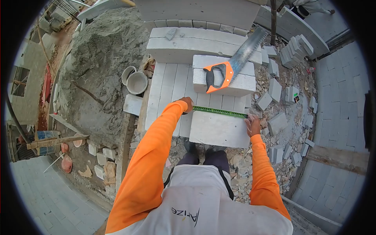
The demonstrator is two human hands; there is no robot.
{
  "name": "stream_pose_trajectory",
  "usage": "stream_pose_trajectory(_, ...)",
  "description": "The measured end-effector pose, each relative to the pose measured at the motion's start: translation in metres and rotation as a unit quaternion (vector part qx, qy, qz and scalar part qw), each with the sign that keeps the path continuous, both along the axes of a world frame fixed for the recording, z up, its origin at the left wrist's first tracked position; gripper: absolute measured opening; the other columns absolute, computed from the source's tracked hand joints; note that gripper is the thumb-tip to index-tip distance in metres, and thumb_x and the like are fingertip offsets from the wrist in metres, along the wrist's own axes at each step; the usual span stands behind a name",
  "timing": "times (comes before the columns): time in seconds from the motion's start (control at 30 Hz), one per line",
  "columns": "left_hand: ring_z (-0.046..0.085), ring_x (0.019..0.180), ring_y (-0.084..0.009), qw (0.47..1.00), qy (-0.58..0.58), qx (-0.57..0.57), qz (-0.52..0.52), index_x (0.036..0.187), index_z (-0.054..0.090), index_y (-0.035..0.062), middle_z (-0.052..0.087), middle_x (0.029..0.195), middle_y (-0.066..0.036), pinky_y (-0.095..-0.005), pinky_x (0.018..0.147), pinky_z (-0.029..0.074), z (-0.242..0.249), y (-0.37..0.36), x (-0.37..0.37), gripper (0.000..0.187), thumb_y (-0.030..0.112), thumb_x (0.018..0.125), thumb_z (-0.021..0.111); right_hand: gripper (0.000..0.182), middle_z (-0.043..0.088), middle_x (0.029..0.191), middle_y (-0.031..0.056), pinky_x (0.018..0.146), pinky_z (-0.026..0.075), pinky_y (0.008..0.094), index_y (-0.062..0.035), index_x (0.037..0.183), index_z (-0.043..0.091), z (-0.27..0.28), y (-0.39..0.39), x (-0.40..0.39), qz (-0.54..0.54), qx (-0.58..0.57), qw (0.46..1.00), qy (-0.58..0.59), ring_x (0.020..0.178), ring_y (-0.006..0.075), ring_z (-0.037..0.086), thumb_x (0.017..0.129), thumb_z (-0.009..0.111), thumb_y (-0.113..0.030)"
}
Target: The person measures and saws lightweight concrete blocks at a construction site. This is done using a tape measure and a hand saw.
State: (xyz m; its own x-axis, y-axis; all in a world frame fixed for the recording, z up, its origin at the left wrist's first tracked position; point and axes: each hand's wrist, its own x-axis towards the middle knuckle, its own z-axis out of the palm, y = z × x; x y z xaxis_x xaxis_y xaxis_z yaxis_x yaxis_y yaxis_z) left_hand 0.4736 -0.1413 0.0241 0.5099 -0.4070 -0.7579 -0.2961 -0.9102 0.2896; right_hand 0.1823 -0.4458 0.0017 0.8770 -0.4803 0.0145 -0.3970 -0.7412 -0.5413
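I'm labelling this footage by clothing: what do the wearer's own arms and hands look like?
Long, plain bright-orange fabric sleeves cover both arms, reaching the wrists. They adjoin the pale grey-white shirt body, which carries dark "Arize" lettering. The left hand and right hand are bare, with no gloves.

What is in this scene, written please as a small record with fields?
Left hand: at the left end of green measuring tape
Right hand: at its right end
Tape position: stretched across front block, near its far edge
Handsaw: orange-and-black handle, resting on stacked blocks
Buckets: two, beside grey heap, on the left
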Motion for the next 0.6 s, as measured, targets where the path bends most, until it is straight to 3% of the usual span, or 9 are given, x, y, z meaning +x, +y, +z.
stream_pose_trajectory(0.13, 0.066, 0.117, -0.0316, 1.0, -0.009, 0.004, -0.009, 0.124, 0.07, 0.0114, 0.069, 0.125, -0.015, -0.0397, 0.1, 0.052, -0.023, -0.003, 0.005, 0.036, 0.021, 0.09, 0.063, 0.031, 0.064, 0.11, 0.0249, 0.094, 0.048, 0.0485, 0.0015, 0.124, 0.063, 0.001, 0.0, -0.001, 0.039, -0.047, 0.998, 0.005, 0.105, 0.0432, 0.06, 0.095, 0.061, -0.01)
stream_pose_trajectory(0.17, 0.065, 0.118, -0.0315, 0.998, -0.01, 0.01, -0.054, 0.126, 0.069, 0.0118, 0.068, 0.127, -0.015, -0.0399, 0.1, 0.052, -0.028, -0.008, 0.007, 0.038, 0.018, 0.089, 0.061, 0.03, 0.063, 0.111, 0.0246, 0.094, 0.047, 0.0477, 0.0009, 0.124, 0.063, -0.012, -0.008, -0.011, 0.051, -0.102, 0.993, -0.005, 0.107, 0.0432, 0.059, 0.096, 0.06, -0.011)
stream_pose_trajectory(0.2, 0.065, 0.119, -0.0321, 0.999, -0.009, 0.01, -0.032, 0.129, 0.068, 0.0126, 0.068, 0.129, -0.016, -0.041, 0.1, 0.052, -0.025, -0.007, 0.005, 0.042, 0.014, 0.088, 0.059, 0.029, 0.062, 0.113, 0.0243, 0.094, 0.047, 0.0469, 0.0004, 0.124, 0.062, -0.034, -0.015, -0.011, 0.072, -0.148, 0.986, -0.029, 0.108, 0.0432, 0.058, 0.097, 0.06, -0.012)
stream_pose_trajectory(0.3, 0.067, 0.115, -0.0359, 0.998, 0.023, 0.061, -0.015, 0.128, 0.067, 0.0102, 0.068, 0.128, -0.016, -0.0506, 0.093, 0.054, -0.001, -0.007, 0.005, 0.044, 0.009, 0.086, 0.055, 0.032, 0.062, 0.118, 0.0236, 0.096, 0.046, 0.0483, 0.0, 0.129, 0.059, -0.055, -0.031, -0.013, 0.087, -0.129, 0.988, -0.006, 0.11, 0.0424, 0.057, 0.101, 0.055, -0.014)
stream_pose_trajectory(0.33, 0.068, 0.111, -0.0368, 0.997, 0.02, 0.071, -0.021, 0.123, 0.069, 0.0081, 0.07, 0.125, -0.017, -0.0508, 0.09, 0.055, 0.005, -0.007, 0.004, 0.04, 0.009, 0.085, 0.057, 0.032, 0.062, 0.118, 0.0238, 0.097, 0.045, 0.0484, -0.0002, 0.129, 0.059, -0.049, -0.031, -0.01, 0.095, -0.091, 0.991, -0.01, 0.111, 0.0422, 0.057, 0.101, 0.054, -0.014)
stream_pose_trajectory(0.37, 0.071, 0.106, -0.0366, 0.997, 0.011, 0.074, -0.021, 0.119, 0.071, 0.005, 0.071, 0.12, -0.017, -0.0517, 0.086, 0.056, 0.018, -0.005, 0.002, 0.037, 0.01, 0.084, 0.058, 0.033, 0.062, 0.118, 0.0248, 0.098, 0.045, 0.0489, 0.0015, 0.129, 0.059, -0.06, -0.038, -0.009, 0.123, -0.144, 0.981, -0.034, 0.111, 0.0432, 0.057, 0.101, 0.053, -0.015)
stream_pose_trajectory(0.43, 0.072, 0.103, -0.0358, 0.998, -0.004, 0.05, -0.046, 0.117, 0.071, 0.0029, 0.072, 0.117, -0.018, -0.0524, 0.082, 0.057, -0.002, -0.009, 0.004, 0.036, 0.009, 0.083, 0.06, 0.034, 0.061, 0.119, 0.0259, 0.099, 0.044, 0.0494, 0.0037, 0.128, 0.058, -0.075, -0.045, -0.012, 0.093, -0.141, 0.985, -0.03, 0.112, 0.0444, 0.056, 0.101, 0.053, -0.015)
stream_pose_trajectory(0.53, 0.072, 0.102, -0.0343, 0.997, -0.007, 0.055, -0.045, 0.116, 0.071, 0.003, 0.073, 0.116, -0.017, -0.0521, 0.081, 0.057, 0.033, -0.005, -0.001, 0.035, 0.009, 0.083, 0.061, 0.032, 0.06, 0.125, 0.028, 0.103, 0.043, 0.0482, 0.0058, 0.126, 0.058, -0.06, -0.042, -0.008, 0.063, -0.058, 0.996, 0.011, 0.118, 0.0457, 0.054, 0.1, 0.055, -0.013)
stream_pose_trajectory(0.6, 0.072, 0.102, -0.0334, 0.998, -0.011, 0.047, -0.041, 0.116, 0.071, 0.0032, 0.073, 0.116, -0.016, -0.0517, 0.082, 0.057, 0.039, -0.003, 0.0, 0.035, 0.009, 0.083, 0.061, 0.032, 0.059, 0.124, 0.0284, 0.103, 0.043, 0.048, 0.0074, 0.125, 0.057, -0.061, -0.043, -0.004, 0.061, -0.059, 0.996, 0.025, 0.119, 0.0459, 0.053, 0.1, 0.054, -0.013)
